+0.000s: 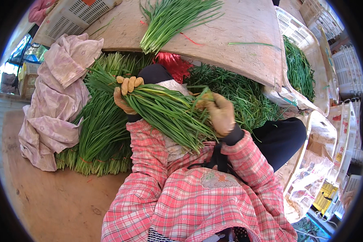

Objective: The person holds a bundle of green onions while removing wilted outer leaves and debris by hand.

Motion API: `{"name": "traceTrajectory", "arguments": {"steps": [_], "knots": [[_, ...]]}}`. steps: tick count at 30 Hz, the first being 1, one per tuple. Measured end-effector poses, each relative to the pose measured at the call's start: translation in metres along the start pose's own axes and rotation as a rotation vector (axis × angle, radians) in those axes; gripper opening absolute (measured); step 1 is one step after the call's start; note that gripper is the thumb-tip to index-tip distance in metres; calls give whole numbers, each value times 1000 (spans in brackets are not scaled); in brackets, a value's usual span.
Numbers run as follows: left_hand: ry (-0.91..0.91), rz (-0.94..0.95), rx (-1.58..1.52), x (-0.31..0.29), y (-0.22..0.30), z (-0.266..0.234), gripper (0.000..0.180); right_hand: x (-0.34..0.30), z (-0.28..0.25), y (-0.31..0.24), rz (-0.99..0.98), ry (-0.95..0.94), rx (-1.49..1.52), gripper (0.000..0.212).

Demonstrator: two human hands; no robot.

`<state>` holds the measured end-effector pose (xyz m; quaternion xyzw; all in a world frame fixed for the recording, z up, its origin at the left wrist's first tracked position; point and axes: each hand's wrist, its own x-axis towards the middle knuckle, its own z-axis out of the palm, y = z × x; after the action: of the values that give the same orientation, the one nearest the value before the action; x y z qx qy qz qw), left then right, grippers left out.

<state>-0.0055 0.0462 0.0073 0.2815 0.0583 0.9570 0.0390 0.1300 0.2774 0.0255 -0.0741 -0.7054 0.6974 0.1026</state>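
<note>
My left hand [127, 93], in a tan glove, is wrapped around a bunch of garlic chives [165, 111]. The bunch slants over my lap, its loose leaf tips falling toward my right wrist. My right hand [222, 115], also gloved, is at the leafy side with curled fingers pinching a few leaves, some yellowish and blurred. Just left of my lap lies a pile of chive bundles [103, 133], some bound with red ties. Loose chive leaves [238, 92] form a dark heap beyond my right hand.
A wooden board [238, 32] ahead bears another chive bunch [169, 24] and red ties. Red strips [175, 66] hang at its near edge. A pale patterned cloth [56, 101] covers part of the left pile. White plastic crates [306, 36] stand at the right, one containing chives [297, 66].
</note>
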Motion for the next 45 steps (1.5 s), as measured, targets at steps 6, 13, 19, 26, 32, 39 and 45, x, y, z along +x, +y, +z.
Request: {"name": "traceTrajectory", "arguments": {"steps": [6, 13, 19, 26, 32, 39, 45], "knots": [[-18, -50, 9, 2, 3, 3, 24, 8, 15, -17, -400, -115, -511, 35], [95, -3, -14, 2, 2, 2, 21, 5, 30, -15, 92, -115, 319, 20], [75, -28, -61, -1, 15, -8, 23, -17, -17, -29, 310, -26, 821, 23], [67, -102, -10, 8, 4, -3, 19, -44, -47, -50, 171, 203, 883, 21], [65, -41, -70, -2, 20, -15, 11, -57, -185, -6, 175, 329, -67, 19], [114, -11, -98, 0, 7, 7, 23, -14, -71, -26, -303, -177, -682, 36], [-23, -74, 43, 6, 15, -14, 31, 17, 23, -34, -520, -551, -773, 63]]}}
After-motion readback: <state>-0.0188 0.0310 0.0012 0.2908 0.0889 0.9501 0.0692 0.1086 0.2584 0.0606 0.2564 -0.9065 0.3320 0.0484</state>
